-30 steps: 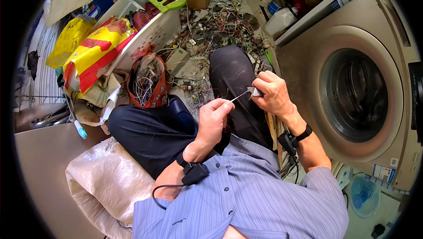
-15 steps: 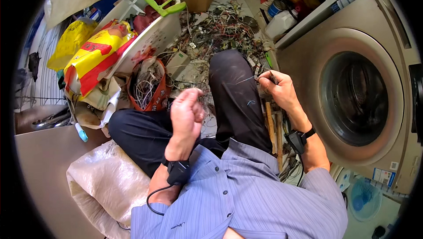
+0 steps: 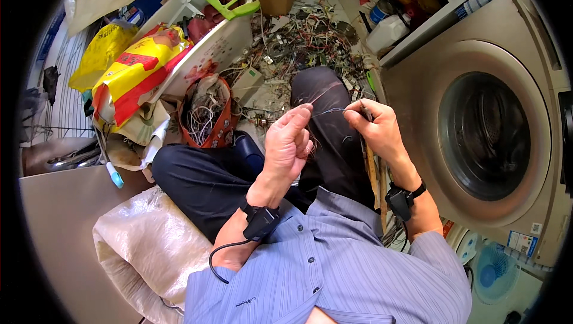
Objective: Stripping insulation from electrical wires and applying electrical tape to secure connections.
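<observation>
Over my raised knee, my left hand [image 3: 289, 140] is closed in a pinch on thin reddish, copper-coloured wire strands; some fan out above the fingertips, others hang below the fist. A thin bluish wire [image 3: 329, 111] runs between the two hands. Its other end is pinched in my right hand [image 3: 378, 128], by thumb and forefinger. A small dark object [image 3: 366, 113] shows among the right fingers; its kind I cannot make out. On the floor ahead lies a tangled heap of wire scraps [image 3: 313, 40].
An orange-red bag of white cables [image 3: 207, 115] stands left of my legs. Behind it are a white tub [image 3: 206, 55] and a yellow-and-red bag [image 3: 140, 64]. A washing machine [image 3: 418, 79] stands close on the right. Wooden sticks [image 3: 372, 172] lie beside my right thigh.
My left hand has moved right and slightly forward, close to the right hand, and copper-coloured strands now show in it. The right hand stays nearly in place. The view has shifted slightly.
</observation>
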Demonstrator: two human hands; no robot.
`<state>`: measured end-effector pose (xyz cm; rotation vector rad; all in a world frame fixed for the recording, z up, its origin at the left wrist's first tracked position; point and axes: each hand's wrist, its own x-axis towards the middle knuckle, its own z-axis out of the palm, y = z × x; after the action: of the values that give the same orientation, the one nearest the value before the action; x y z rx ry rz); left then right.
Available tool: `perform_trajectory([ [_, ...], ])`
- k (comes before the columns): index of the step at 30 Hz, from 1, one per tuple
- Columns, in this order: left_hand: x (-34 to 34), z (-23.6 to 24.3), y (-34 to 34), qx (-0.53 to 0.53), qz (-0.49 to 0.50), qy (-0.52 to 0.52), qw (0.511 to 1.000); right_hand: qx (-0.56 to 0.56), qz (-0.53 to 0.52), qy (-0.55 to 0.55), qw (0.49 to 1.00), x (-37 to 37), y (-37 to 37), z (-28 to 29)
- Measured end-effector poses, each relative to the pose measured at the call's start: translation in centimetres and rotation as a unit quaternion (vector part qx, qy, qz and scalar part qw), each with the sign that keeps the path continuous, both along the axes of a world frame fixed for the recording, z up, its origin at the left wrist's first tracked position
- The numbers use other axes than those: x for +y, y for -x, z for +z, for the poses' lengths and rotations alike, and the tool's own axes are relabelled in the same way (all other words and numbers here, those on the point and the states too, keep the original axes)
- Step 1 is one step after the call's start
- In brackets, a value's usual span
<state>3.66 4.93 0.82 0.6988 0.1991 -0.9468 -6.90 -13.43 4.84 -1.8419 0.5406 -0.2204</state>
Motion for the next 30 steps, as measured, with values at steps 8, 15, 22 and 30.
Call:
perform_trajectory([
  [8, -0.6, 0.5, 0.3, -0.044, -0.079, -0.06, 0.994, -0.02, 0.03, 0.039, 0.999, 1.8, -0.7, 0.0],
  [15, -0.7, 0.2, 0.7, -0.042, -0.047, -0.048, 0.997, -0.015, 0.023, 0.043, 0.999, 2.7, -1.0, -0.4],
  [22, 0.5, 0.7, -0.4, -0.146, -0.072, -0.072, 0.984, 0.018, 0.086, 0.07, 0.994, 1.9, -1.1, -0.6],
  [30, 0.1, -1.0, -0.1, -0.239, -0.115, -0.158, 0.951, 0.011, 0.099, 0.079, 0.992, 1.4, -1.5, -0.5],
])
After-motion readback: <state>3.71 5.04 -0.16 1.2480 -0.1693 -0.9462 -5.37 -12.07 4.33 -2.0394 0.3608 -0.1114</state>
